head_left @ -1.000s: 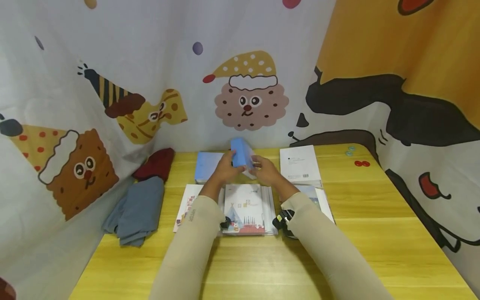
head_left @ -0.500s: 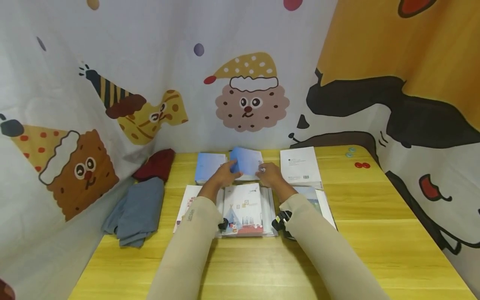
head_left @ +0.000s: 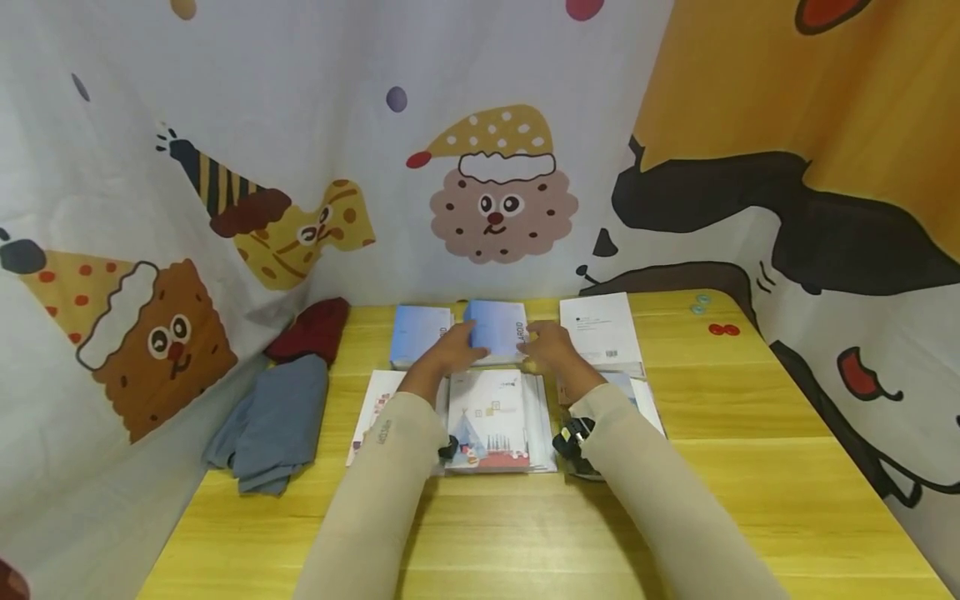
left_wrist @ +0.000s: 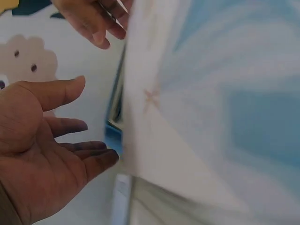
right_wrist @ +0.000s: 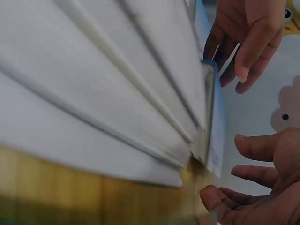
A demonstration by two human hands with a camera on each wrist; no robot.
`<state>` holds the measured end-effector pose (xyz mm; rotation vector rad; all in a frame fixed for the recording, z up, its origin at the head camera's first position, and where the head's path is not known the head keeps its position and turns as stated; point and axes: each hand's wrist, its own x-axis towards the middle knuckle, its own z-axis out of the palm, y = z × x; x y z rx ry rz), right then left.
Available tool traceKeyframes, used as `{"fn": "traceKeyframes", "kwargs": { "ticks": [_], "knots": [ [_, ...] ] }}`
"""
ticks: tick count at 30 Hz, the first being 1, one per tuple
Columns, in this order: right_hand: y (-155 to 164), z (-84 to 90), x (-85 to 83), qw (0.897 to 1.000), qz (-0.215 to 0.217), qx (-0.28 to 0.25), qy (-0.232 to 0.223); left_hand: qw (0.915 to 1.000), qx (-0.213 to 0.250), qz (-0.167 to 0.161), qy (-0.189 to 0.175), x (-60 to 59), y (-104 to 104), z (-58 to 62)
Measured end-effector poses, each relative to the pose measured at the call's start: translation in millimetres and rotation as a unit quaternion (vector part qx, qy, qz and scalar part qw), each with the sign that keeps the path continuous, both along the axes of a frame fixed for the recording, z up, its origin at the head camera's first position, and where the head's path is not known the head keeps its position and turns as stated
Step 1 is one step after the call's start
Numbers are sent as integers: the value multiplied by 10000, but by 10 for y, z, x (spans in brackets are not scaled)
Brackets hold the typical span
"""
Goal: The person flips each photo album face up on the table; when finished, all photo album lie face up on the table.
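A thick blue book with dark lettering lies flat at the back middle of the table. My left hand is at its left edge, fingers spread; whether the fingertips touch it I cannot tell. At its right edge is my right hand, thumb and fingers loosely parted and holding nothing. In the right wrist view a gap shows between the right hand and the blue cover. Another blue book lies just left. Nearer to me, a white book with a tent picture tops a stack.
A white book with a barcode lies at the back right. Partly covered by my arms are more books, such as a white one. Grey cloth and dark red cloth lie left; small red pieces lie far right.
The blue book has gone from tilted up in both hands to lying flat on the table. My hands have loosened from it, and the right one has shifted slightly to the right.
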<state>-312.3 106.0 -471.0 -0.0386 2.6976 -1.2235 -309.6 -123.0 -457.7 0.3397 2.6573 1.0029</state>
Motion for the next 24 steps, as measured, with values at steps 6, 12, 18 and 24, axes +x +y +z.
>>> {"fn": "traceKeyframes", "kwargs": {
  "ticks": [6,12,18,24],
  "knots": [
    [187,141,-63,9994,23,234,261,9983,-414,-406,73,55,186,228],
    [450,230,-114,9986,-171,23,492,9969,-527,-584,-47,78,403,330],
    [730,289,-134,9969,-374,-208,667,9960,-436,-753,-206,81,661,297],
    [983,298,-112,9940,-603,139,898,9962,-50,-793,-349,128,946,246]
  ]
}}
